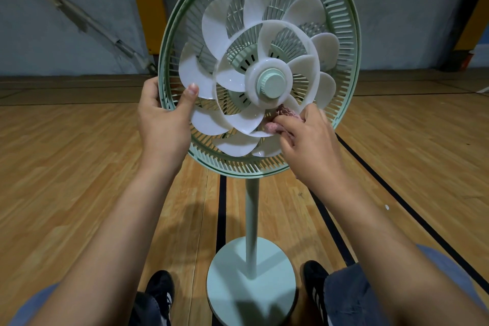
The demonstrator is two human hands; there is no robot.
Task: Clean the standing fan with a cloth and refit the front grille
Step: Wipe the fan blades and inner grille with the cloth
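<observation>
One standing fan (pixel 260 82), one pink cloth (pixel 277 124) at five o'clock of the hub, two hands, two black shoes.

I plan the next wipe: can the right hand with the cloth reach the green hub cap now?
Probably yes. The front grille is off, so nothing covers the green hub cap, and the right hand holds the pink cloth just below it.
</observation>
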